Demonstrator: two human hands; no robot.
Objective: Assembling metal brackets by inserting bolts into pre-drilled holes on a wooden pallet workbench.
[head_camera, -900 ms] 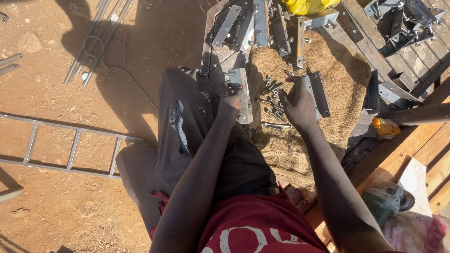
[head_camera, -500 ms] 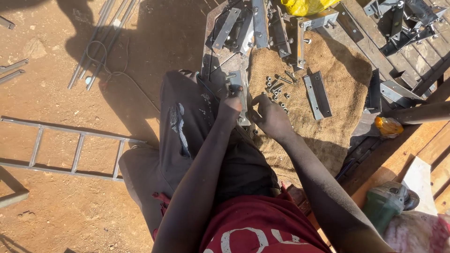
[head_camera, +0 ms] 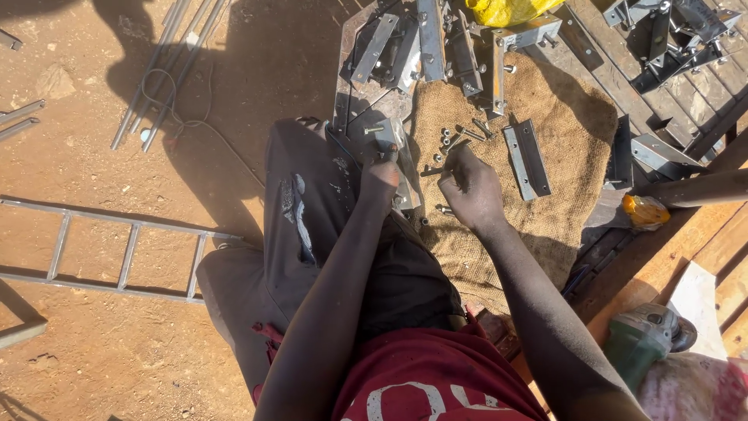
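Observation:
My left hand (head_camera: 379, 178) grips a grey metal bracket (head_camera: 395, 148) resting on my knee, fingers wrapped around its lower part. My right hand (head_camera: 470, 188) hovers just right of it over the burlap sack (head_camera: 561, 226), fingers pinched on a long bolt (head_camera: 433, 171) that points toward the bracket. Several loose bolts and nuts (head_camera: 458, 136) lie on the sack just beyond both hands. A flat metal plate (head_camera: 527, 159) lies on the sack to the right of my right hand.
A pile of metal brackets (head_camera: 436, 39) lies ahead on the sack. A steel ladder frame (head_camera: 117, 249) lies on the dirt at left, rods (head_camera: 156, 70) beyond it. An angle grinder (head_camera: 647, 339) sits at lower right on wooden planks (head_camera: 701, 257). A yellow bag (head_camera: 506, 9) is at top.
My right hand let go of the flat plate on the sack, moved left to the loose bolts and now pinches a bolt beside the bracket. My left hand stayed on the bracket.

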